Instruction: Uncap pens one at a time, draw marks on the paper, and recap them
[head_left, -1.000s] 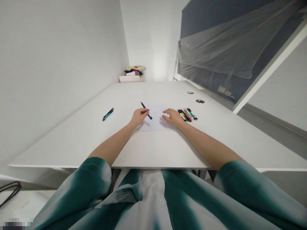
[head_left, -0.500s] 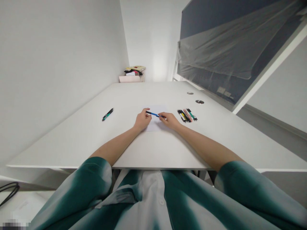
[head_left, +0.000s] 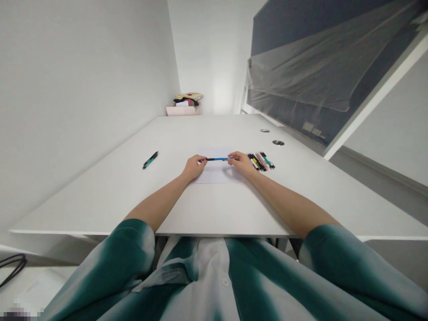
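A blue and black pen (head_left: 219, 159) lies level between my two hands, above a white sheet of paper (head_left: 217, 177). My left hand (head_left: 195, 166) pinches its black end. At the blue end, the fingers of my right hand (head_left: 242, 163) are closed on the pen, and they hide its tip. Just right of my right hand lies a row of several pens and markers (head_left: 261, 161) with black, yellow, pink and green parts. Farther off to the left, a green and black pen (head_left: 150, 160) rests on the table.
The white table (head_left: 214, 209) runs back to a pinkish box (head_left: 182, 110) piled with items. Two round cable holes, one of them the nearer grommet (head_left: 278, 143), sit at the right. A dark panel (head_left: 317, 67) under plastic film stands along the right side.
My hands have moved apart, the left one leftward and the right one rightward. The pen has turned from slanted to level, and its black end is now in my left fingertips.
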Tool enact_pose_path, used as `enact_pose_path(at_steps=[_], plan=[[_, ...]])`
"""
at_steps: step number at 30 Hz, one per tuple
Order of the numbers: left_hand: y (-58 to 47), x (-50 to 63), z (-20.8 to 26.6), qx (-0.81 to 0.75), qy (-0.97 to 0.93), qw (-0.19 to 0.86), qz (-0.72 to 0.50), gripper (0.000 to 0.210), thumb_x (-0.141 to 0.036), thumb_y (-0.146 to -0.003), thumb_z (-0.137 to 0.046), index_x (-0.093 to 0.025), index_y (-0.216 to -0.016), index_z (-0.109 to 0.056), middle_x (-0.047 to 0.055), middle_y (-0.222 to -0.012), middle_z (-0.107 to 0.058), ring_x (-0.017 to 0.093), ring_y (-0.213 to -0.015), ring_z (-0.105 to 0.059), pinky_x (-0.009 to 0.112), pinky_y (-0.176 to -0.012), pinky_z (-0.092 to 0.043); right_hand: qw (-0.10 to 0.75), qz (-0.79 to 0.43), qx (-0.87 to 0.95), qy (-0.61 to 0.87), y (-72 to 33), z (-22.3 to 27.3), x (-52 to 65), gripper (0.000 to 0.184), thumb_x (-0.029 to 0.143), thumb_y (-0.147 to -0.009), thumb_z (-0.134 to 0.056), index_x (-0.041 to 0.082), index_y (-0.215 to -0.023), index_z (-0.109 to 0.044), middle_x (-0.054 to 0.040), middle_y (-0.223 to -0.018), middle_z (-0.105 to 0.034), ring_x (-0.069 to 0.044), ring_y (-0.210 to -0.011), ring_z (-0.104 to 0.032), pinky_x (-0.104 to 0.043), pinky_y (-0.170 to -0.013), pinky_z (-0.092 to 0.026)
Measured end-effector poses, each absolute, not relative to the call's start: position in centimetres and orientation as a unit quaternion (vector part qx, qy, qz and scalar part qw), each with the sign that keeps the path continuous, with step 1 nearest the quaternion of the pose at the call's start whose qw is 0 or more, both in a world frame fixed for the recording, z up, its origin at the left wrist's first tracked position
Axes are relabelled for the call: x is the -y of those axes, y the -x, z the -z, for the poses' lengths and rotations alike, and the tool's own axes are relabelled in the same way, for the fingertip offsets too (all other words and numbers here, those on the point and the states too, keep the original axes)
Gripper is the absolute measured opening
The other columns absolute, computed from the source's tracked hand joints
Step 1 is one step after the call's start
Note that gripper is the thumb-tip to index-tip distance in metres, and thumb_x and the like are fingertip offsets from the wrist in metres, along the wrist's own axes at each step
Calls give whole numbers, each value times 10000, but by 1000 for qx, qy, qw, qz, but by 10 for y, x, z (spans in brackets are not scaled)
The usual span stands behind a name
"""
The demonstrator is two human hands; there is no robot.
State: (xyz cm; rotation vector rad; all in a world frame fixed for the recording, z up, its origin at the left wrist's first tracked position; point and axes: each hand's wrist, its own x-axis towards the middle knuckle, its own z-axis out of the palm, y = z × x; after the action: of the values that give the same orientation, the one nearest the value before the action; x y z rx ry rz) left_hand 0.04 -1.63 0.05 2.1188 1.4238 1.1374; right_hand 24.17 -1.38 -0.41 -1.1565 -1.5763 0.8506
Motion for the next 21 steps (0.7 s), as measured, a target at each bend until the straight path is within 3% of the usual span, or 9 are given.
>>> enact_pose_path(at_steps=[9, 16, 21], plan=[[4, 5, 6, -510, -657, 321, -453, 229, -218, -759, -624, -143, -922, -767, 87, -913, -738, 215, -861, -630, 348, -866, -455, 501, -427, 587, 471, -251, 6, 10, 233, 340, -646, -662, 175, -809, -651, -43, -708, -671, -159, -694, -602, -292, -696, -480], [5, 3, 8, -494, -588, 405, -496, 210, -216, -645, -718, -152, -843, -691, 11, -679, -644, 130, -627, -530, 280, -653, -413, 493, -432, 586, 477, -252, 10, 7, 244, 322, -638, -711, 176, -818, -631, -30, -709, -655, -149, -677, -584, -300, -694, -483], [6, 3, 5, -490, -570, 427, -503, 173, -205, -610, -746, -153, -743, -649, -2, -642, -607, 112, -593, -493, 274, -621, -387, 491, -446, 579, 474, -253, 10, 7, 210, 268, -649, -714, 169, -817, -636, -29, -703, -660, -139, -659, -580, -291, -693, -488]])
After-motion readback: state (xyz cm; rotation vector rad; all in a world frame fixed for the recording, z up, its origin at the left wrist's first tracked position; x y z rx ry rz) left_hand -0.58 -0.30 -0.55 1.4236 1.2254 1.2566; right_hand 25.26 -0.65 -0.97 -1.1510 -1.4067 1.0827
